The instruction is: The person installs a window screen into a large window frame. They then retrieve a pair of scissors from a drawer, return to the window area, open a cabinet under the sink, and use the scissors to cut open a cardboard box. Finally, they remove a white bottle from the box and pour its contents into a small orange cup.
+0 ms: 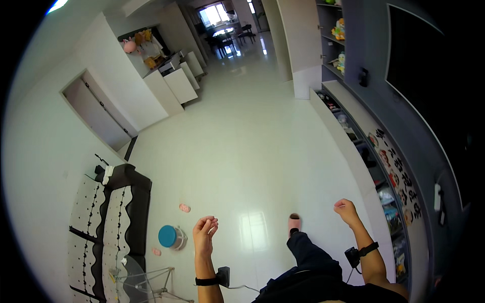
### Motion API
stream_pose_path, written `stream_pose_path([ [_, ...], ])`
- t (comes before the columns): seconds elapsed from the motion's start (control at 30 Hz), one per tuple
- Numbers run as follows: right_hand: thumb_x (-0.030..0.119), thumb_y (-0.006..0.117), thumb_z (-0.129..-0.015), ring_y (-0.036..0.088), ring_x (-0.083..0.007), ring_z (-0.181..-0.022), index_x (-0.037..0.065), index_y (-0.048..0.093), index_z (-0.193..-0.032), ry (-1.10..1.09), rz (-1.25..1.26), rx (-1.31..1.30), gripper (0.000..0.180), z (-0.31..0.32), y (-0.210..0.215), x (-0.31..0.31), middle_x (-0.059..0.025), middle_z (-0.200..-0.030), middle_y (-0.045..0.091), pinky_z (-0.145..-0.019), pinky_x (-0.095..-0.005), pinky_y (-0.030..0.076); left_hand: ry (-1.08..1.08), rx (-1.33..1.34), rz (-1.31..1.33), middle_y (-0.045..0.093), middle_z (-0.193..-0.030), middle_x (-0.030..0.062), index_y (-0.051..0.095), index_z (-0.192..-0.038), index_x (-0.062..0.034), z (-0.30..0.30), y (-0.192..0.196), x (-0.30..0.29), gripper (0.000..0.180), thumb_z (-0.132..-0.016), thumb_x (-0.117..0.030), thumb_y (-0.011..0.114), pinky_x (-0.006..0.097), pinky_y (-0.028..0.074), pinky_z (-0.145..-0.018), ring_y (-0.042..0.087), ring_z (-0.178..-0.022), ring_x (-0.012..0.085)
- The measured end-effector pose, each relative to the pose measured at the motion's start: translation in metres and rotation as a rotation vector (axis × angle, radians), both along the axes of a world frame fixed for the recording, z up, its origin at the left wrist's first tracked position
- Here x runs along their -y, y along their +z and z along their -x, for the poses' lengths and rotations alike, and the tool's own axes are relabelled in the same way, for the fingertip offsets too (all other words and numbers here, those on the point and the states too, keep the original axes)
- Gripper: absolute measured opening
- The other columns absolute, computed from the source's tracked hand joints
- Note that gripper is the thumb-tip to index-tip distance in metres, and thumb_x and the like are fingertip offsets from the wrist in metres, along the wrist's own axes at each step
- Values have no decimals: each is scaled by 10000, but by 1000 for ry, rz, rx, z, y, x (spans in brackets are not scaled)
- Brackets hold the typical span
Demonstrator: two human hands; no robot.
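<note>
My left hand [205,235] is raised in front of me over the floor, its fingers loosely bent and a little apart, holding nothing. To its left stands a round stool [167,236] with a blue top. My right hand [346,210] hangs in the air nearer the low cabinet on the right, its fingers curled together with nothing seen in them. Each forearm wears a black strap with a small box. One foot in a pink slipper [294,221] is set forward between the hands.
Loose pink slippers [184,207] lie by the stool. At left are a dark sofa [136,212] with white covers and a thin-legged metal stand [156,283]. Along the right runs a low cabinet [353,166] with filled open drawers. Farther off are open cabinet doors [180,86] and a dining table [224,33].
</note>
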State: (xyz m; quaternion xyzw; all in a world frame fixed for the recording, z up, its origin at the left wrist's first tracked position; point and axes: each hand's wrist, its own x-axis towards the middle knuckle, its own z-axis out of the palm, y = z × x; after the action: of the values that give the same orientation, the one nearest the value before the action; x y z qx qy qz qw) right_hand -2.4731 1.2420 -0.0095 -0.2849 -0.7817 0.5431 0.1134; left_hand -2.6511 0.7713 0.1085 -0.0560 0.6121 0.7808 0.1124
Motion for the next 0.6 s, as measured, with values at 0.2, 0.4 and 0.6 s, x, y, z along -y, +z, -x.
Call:
stream_pose_path([
  [0.2, 61, 644, -774, 592, -135, -782, 17, 617, -847, 68, -106, -12, 89, 251, 15, -93, -53, -797, 623, -718, -277, 487, 187, 85, 79, 649, -946, 77, 594, -1029, -19, 198, 15, -45, 185, -912, -161, 579, 269, 514, -779, 621, -847, 135],
  [0.4, 82, 649, -790, 597, -134, -797, 10, 614, -891, 368, -16, -137, 128, 530, 43, -96, -52, -840, 628, -731, -278, 489, 316, 26, 61, 658, -934, 77, 602, -1016, -45, 356, 6, -41, 157, -908, -157, 584, 274, 518, -770, 625, -815, 135],
  [0.6, 95, 653, -799, 605, -144, -793, 6, 616, -883, 452, 5, -136, 128, 770, 40, -88, -62, -844, 639, -724, -286, 491, 485, 117, 93, 653, -864, 61, 610, -941, -48, 563, -25, -35, 98, -907, -130, 568, 250, 517, -715, 621, -769, 128],
])
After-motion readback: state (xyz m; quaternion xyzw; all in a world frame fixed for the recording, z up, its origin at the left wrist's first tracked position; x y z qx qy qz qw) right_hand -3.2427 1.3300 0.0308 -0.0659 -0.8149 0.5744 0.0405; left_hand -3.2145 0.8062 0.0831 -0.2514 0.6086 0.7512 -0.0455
